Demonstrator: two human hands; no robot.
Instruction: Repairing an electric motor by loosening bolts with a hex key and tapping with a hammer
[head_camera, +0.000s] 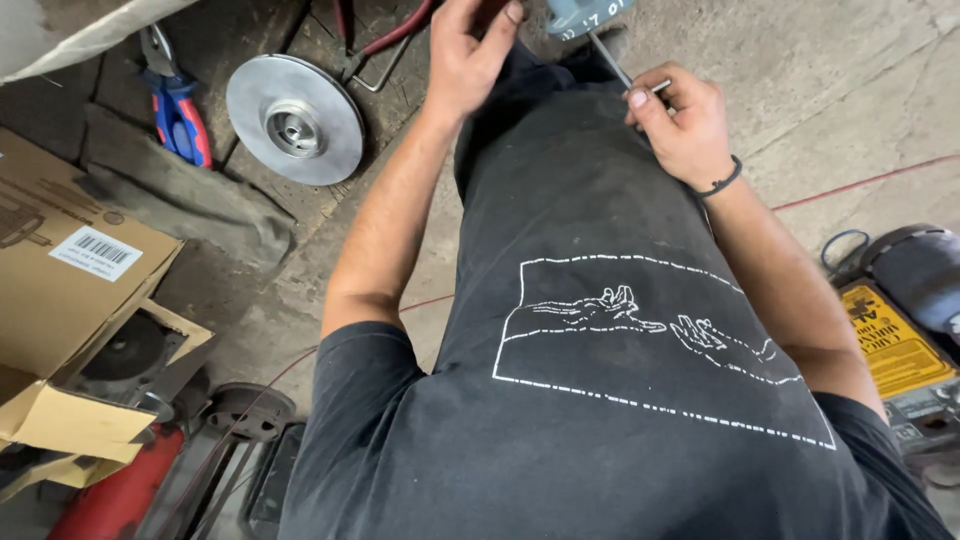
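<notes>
1. Right hand (685, 120) pinches a thin L-shaped metal key (622, 70) between thumb and fingers; the key's long shaft runs up and left to the blue-grey machine part (585, 14) at the top edge of the view.
2. Left hand (467, 55) reaches forward beside that part, fingers curled over something mostly cut off by the frame; whether it grips anything cannot be told.
3. Both forearms pass over the person's dark shirt (600, 330), which bears a white line drawing.
4. On the concrete floor (850, 90) to the left lie a round metal disc (294, 119) with a raised hub and blue-and-red pliers (177, 105), well apart from the hands.
5. An open cardboard box (60, 300) sits at the left edge, and a yellow-labelled container (890, 345) at the right.
</notes>
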